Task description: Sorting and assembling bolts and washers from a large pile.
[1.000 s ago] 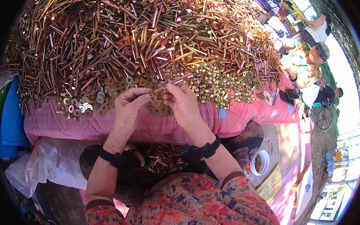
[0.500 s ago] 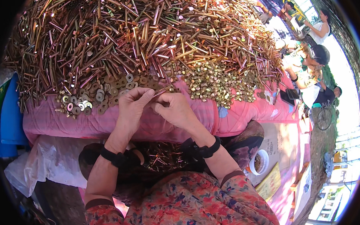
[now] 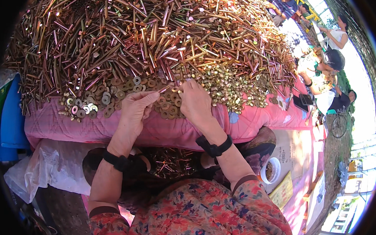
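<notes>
My left hand is closed in a pinch on a thin copper-coloured bolt, which points up and to the right from the fingertips. My right hand has its fingers bent down at the left edge of a heap of small gold-coloured nuts; what lies under the fingertips is hidden. Between and below the hands are flat brass-coloured washers, with more washers spread to the left of my left hand. Behind both hands rises a big pile of long copper-coloured bolts.
A pink quilted cloth covers the work surface. At the left stands a blue container above clear plastic sheeting. A white bucket is at my right. More bolts lie below the edge. Other people are at the far right.
My hands have moved apart. The right hand has gone up and right to the nuts, uncovering washers between the hands. My left hand keeps the bolt and has barely moved.
</notes>
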`<state>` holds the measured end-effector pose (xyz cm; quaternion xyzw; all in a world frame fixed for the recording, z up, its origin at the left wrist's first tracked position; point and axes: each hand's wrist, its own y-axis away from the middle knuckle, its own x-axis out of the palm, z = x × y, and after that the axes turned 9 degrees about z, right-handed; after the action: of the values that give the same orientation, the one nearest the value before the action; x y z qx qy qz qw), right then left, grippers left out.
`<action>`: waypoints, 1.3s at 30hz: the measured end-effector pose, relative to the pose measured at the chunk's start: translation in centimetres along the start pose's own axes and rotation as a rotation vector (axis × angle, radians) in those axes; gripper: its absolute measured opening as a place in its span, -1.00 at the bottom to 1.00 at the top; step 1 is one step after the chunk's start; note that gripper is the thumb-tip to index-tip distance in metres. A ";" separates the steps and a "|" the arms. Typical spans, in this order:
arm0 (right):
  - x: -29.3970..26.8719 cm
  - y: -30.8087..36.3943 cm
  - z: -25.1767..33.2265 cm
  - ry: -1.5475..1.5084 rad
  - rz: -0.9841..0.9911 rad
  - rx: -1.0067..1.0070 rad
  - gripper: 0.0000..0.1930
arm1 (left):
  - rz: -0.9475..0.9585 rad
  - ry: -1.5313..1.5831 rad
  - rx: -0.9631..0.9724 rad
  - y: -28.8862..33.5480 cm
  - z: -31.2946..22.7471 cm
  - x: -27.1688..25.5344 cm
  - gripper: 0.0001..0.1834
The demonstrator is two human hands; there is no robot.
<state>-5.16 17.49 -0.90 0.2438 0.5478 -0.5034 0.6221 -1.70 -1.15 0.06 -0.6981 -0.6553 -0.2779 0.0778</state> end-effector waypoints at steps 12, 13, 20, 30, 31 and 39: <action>-1.5 1.4 1.3 -1.312 0.065 0.025 -0.85 | 0.055 -0.047 -0.060 0.5 -1.3 -0.1 -0.95; -1.4 1.5 1.4 -1.312 0.065 0.025 -0.85 | 0.055 -0.047 -0.060 0.5 -1.2 -0.1 -0.95; -0.9 1.8 2.5 -1.458 -0.006 0.114 -0.81 | 0.058 -0.013 -0.064 0.8 -1.3 -0.3 -0.95; -1.9 2.1 3.5 -1.214 0.056 0.129 -0.90 | 0.111 -0.145 0.080 1.1 -1.6 -0.7 -0.93; -2.0 2.1 3.4 -1.215 0.058 0.128 -0.90 | 0.107 -0.145 0.080 1.0 -1.3 -0.9 -0.93; -2.1 2.0 3.3 -1.110 0.065 0.031 -0.92 | 0.056 -0.158 -0.021 1.6 -2.4 -0.5 -0.92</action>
<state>-1.70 16.15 1.50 -0.0322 0.1225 -0.5448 0.8290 -0.86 -2.93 2.16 -0.7366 -0.6368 -0.2265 0.0260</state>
